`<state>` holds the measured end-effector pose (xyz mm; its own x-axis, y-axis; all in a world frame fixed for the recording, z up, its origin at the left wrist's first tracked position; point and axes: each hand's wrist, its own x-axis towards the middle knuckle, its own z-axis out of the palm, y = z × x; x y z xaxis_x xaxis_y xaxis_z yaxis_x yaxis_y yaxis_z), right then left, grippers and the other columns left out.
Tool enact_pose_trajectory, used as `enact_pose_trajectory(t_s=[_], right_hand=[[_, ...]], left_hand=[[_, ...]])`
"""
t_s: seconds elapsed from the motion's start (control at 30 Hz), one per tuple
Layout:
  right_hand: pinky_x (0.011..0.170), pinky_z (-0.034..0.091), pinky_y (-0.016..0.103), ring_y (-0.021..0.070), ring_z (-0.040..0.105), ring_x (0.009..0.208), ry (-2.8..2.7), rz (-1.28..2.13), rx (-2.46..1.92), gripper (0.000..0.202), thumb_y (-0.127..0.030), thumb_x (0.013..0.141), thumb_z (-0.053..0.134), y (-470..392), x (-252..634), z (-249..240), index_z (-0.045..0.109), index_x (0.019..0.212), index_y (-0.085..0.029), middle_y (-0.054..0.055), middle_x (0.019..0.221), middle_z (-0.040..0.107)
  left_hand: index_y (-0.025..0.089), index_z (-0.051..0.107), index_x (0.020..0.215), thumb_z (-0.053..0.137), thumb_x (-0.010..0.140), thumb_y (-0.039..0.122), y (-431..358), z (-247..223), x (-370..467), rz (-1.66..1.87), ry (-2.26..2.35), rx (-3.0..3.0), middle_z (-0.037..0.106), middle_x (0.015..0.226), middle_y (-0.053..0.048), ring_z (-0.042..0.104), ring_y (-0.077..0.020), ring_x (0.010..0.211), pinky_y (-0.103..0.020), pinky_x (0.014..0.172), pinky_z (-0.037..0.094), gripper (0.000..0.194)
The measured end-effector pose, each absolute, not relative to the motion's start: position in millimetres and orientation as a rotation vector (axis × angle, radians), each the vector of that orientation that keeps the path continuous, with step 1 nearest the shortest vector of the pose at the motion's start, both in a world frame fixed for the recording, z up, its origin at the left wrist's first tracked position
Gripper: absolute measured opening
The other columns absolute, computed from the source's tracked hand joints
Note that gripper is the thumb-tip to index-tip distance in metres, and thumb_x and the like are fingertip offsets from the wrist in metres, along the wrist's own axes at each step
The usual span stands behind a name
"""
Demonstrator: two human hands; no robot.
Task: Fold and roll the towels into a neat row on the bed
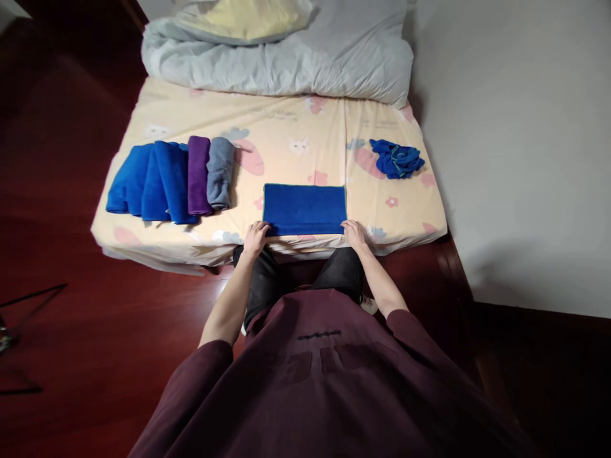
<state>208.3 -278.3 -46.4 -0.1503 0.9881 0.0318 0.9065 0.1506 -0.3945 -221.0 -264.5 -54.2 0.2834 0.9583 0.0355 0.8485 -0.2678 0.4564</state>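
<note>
A blue towel with thin green edging lies flat as a rectangle near the front edge of the bed. Its near edge is turned over in a narrow fold. My left hand is closed on the near left corner, and my right hand grips the near right corner. To the left lie several rolled blue towels, a purple rolled towel and a grey rolled towel, side by side. A crumpled blue towel with green edging rests at the right.
The bed's cream sheet has carrot and cat prints. A pale quilt with a yellow part is bunched at the far end. A white wall stands to the right. Dark red floor and a thin black stand are at the left.
</note>
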Motion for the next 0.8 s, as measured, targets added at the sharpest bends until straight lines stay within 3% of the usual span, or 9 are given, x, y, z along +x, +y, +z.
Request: enact_pose_trajectory(t_s=[0.13, 0.23, 0.37, 0.6, 0.8], right_hand=[[0.120, 0.046, 0.040, 0.0261, 0.065, 0.128, -2.151, 0.385, -1.759, 0.033, -0.022, 0.100, 0.058, -287.9, 216.1, -46.6, 0.077, 0.127, -0.017, 0.011, 0.135, 0.073], [0.123, 0.044, 0.045, 0.0277, 0.064, 0.133, -2.175, 0.426, -1.708, 0.039, -0.030, 0.095, 0.070, -292.7, 223.1, -46.6, 0.074, 0.133, -0.020, 0.010, 0.142, 0.069], [0.123, 0.045, 0.045, 0.0281, 0.064, 0.134, -2.156, 0.484, -1.678, 0.045, -0.026, 0.089, 0.077, -291.1, 229.0, -49.4, 0.074, 0.134, -0.020, 0.010, 0.143, 0.069], [0.119, 0.050, 0.039, 0.0230, 0.070, 0.124, -2.002, 0.522, -1.730, 0.043, -0.006, 0.087, 0.062, -281.0, 228.5, -54.1, 0.078, 0.125, -0.019, 0.008, 0.130, 0.076], [0.118, 0.050, 0.041, 0.0238, 0.069, 0.122, -1.913, 0.495, -1.816, 0.050, 0.003, 0.080, 0.056, -276.2, 217.9, -55.7, 0.080, 0.118, -0.019, 0.009, 0.126, 0.077]], left_hand=[[0.018, 0.068, 0.131, 0.044, 0.094, 0.012, -269.1, -61.8, -228.2, 0.484, 1.583, 2.201, 0.063, 0.148, -0.014, 0.053, -0.0284, 0.141, -0.047, 0.118, 0.042, 0.045], [0.017, 0.062, 0.143, 0.041, 0.098, 0.019, -275.1, -65.4, -234.2, 0.515, 1.532, 2.222, 0.056, 0.156, -0.013, 0.050, -0.0252, 0.147, -0.046, 0.125, 0.036, 0.049], [0.015, 0.054, 0.151, 0.051, 0.096, 0.031, -278.9, -64.3, -237.7, 0.464, 1.514, 2.255, 0.051, 0.161, -0.014, 0.046, -0.0275, 0.152, -0.047, 0.129, 0.030, 0.058], [0.016, 0.061, 0.145, 0.057, 0.084, 0.013, -267.6, -59.6, -231.8, 0.378, 1.583, 2.279, 0.061, 0.151, -0.017, 0.056, -0.0293, 0.144, -0.047, 0.126, 0.034, 0.061], [0.014, 0.068, 0.137, 0.055, 0.090, 0.014, -258.4, -54.3, -225.4, 0.297, 1.625, 2.311, 0.067, 0.142, -0.020, 0.061, -0.0308, 0.138, -0.047, 0.120, 0.039, 0.050]])
